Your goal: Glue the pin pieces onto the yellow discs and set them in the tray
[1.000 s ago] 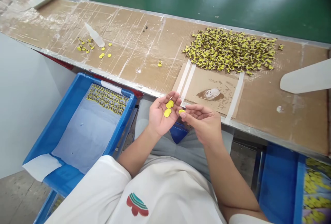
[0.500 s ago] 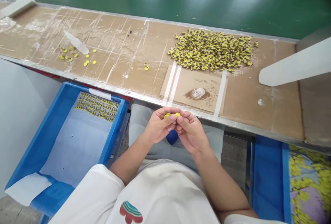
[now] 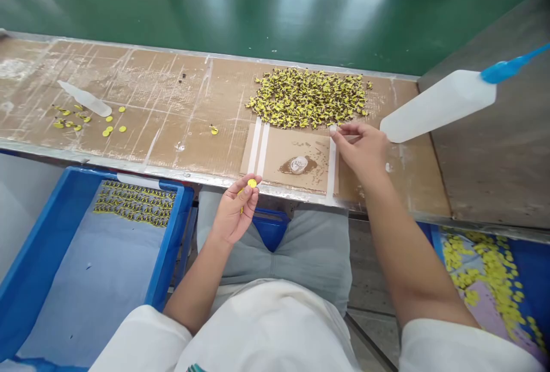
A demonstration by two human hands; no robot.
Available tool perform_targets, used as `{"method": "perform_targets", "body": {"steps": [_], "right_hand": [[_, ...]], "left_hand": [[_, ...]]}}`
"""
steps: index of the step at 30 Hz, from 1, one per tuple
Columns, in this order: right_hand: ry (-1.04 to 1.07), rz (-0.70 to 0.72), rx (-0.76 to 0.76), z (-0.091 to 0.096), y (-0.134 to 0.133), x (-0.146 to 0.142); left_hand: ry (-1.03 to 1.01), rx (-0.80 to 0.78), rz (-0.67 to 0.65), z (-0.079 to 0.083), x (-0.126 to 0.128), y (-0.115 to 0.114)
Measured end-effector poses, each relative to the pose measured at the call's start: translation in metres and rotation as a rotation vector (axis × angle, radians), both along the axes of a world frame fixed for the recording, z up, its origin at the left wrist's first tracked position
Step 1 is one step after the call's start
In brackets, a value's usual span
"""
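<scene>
My left hand [image 3: 235,211] is closed just in front of the bench edge, pinching a small round yellow disc [image 3: 252,183] between thumb and index finger. A bit more yellow shows lower between its fingers. Over the bench, my right hand [image 3: 365,145] has thumb and fingertips drawn together; a pale spot shows at the tips, and what they hold, if anything, is too small to name. Its fingertips are at the near right border of a heap of small yellow-and-dark pieces [image 3: 309,97]. Left of that hand lies a whitish glue blob [image 3: 298,164] in a wet patch on a cardboard sheet [image 3: 275,151].
A white bottle with a blue nozzle [image 3: 442,105] slants in at right. Another white tapered piece [image 3: 86,98] lies among yellow discs at left. The blue tray [image 3: 183,211] at lower left holds rows of pieces; a blue bin [image 3: 533,269] at lower right holds yellow discs.
My hands were together over my lap and have parted. The right one moved up and right to the heap; the left moved slightly left, keeping a yellow disc. The view shifted rightward.
</scene>
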State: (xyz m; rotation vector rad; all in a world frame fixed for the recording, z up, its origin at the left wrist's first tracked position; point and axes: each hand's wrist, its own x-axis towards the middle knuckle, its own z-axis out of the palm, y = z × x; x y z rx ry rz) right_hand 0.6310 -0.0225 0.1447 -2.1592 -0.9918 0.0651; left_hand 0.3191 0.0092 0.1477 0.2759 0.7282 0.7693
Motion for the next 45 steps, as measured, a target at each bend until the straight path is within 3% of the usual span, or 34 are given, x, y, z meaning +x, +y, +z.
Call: {"method": "perform_targets", "body": {"steps": [3, 10, 18, 22, 29, 35, 40, 45], "right_hand": [[-0.079, -0.053, -0.083, -0.009, 0.024, 0.023], [-0.057, -0.023, -0.126, -0.012, 0.042, 0.023], [0.162, 0.065, 0.147, -0.026, 0.031, 0.033], [0.222, 0.117, 0.236, -0.023, 0.018, 0.025], [-0.014, 0.228, 0.095, -0.01, -0.015, 0.0], [-0.088, 0.242, -0.007, -0.012, -0.015, -0.009], [-0.002, 0.13, 0.145, -0.024, -0.014, -0.011], [0.084, 0.096, 0.433, -0.02, -0.027, -0.043]], "left_hand": [[-0.013, 0.001, 0.008, 0.0, 0.003, 0.0], [-0.023, -0.027, 0.022, 0.002, 0.007, 0.005], [0.007, 0.013, 0.047, 0.0, 0.012, 0.014], [-0.015, 0.065, 0.046, 0.004, 0.021, 0.024], [-0.074, 0.098, 0.038, 0.001, 0.046, 0.052], [-0.099, 0.117, 0.034, -0.009, 0.057, 0.065], [-0.063, 0.037, 0.042, -0.008, 0.059, 0.063], [-0.08, 0.026, 0.049, -0.006, 0.06, 0.061]]}}
